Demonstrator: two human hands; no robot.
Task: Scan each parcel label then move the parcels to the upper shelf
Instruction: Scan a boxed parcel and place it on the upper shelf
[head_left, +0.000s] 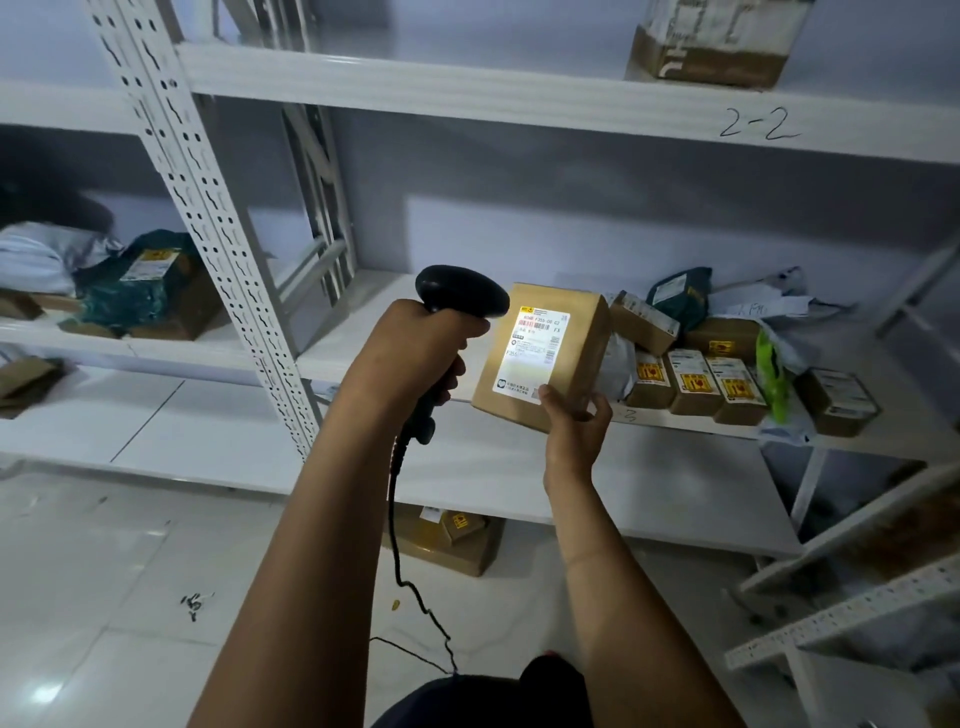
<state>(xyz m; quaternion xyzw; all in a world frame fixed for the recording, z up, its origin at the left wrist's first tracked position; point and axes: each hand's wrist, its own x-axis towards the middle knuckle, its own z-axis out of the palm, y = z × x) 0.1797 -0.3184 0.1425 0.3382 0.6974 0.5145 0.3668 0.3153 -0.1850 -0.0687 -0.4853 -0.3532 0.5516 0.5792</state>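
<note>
The left hand grips a corded barcode scanner, lighting the label on a cardboard parcel that the right hand pinches by its lower corner, above the lower shelf. That corner-only grip could let the parcel tilt, spoiling the read, or slip.

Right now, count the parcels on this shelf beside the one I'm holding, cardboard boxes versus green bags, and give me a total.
Cardboard boxes: 6
Green bags: 2
Total: 8, leaving out the pale bags, which overlap too much to count.
</note>
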